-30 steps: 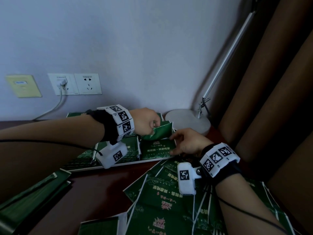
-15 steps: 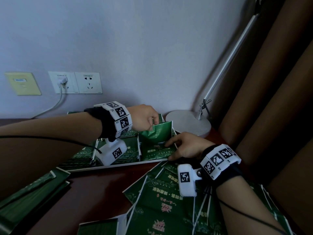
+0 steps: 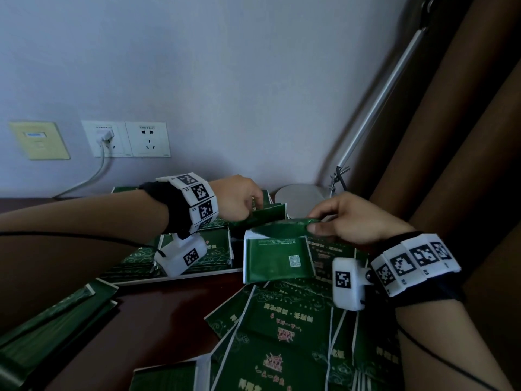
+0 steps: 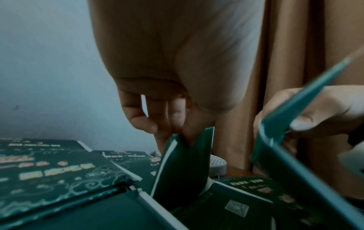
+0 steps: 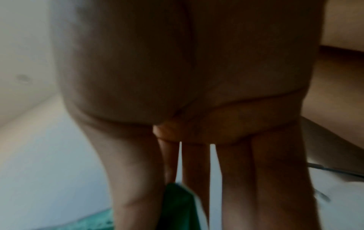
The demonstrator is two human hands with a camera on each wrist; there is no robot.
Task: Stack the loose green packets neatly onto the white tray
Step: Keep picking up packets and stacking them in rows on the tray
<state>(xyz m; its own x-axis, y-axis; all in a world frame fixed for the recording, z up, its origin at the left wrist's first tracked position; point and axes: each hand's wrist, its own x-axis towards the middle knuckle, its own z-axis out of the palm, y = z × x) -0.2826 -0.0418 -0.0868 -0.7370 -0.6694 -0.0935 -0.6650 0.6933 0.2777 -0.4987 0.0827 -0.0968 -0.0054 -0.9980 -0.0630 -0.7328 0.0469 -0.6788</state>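
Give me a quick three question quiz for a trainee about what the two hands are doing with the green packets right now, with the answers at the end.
1. True or false: the right hand is holding nothing.
2. Which does the left hand pinch? A) the plugged-in wall cable B) a raised green packet over the white tray C) the lamp base
3. Fill in: the packet hanging from the right hand shows its plain back with a small square ____ on it.

Key: 1 false, it pinches a packet by its top edge. 2 B. 3 code.
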